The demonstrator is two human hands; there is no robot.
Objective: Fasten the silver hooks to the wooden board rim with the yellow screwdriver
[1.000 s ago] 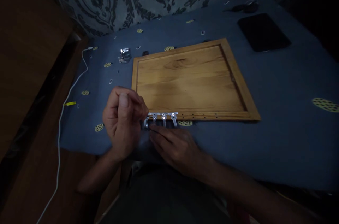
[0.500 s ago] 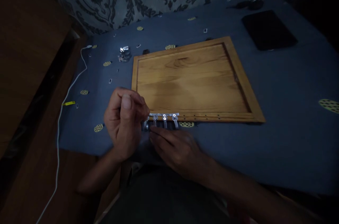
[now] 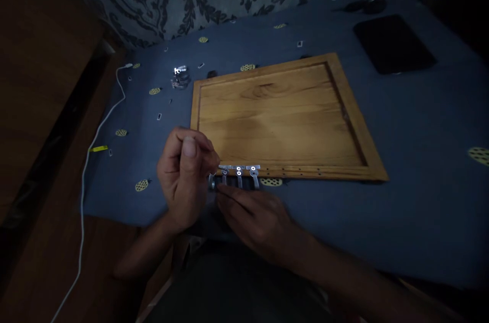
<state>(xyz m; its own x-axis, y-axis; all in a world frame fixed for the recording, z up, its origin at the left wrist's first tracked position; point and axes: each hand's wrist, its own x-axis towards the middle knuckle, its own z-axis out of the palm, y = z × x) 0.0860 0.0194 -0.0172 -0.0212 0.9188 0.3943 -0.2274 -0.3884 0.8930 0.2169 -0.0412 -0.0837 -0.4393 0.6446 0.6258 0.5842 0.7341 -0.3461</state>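
Note:
A framed wooden panel (image 3: 282, 114) lies flat, its near edge towards me. Along the left part of that edge sits a row of shiny metal hooks (image 3: 239, 174), with cross-head screws showing in them. My left hand (image 3: 185, 175) is closed in a pinch at the panel's near left corner; whatever its fingertips hold is hidden. My right hand (image 3: 260, 216) comes in from below, fingers pressed together. Its fingertips are at the lower ends of the left hooks, and I cannot make out whether one is gripped.
Several loose metal hooks (image 3: 180, 77) lie in a pile beyond the panel's left corner. A dark tablet-like slab (image 3: 393, 44) is at the back right, near a dark corded item (image 3: 372, 4). A white cable (image 3: 102, 119) with a yellow tag (image 3: 98, 149) runs down the left edge of the blue patterned cloth (image 3: 428, 200).
My left hand has shifted slightly to the right in view. The panel and right-hand items also sit a little further right, as the camera turned slightly. Both hands keep their closed shape.

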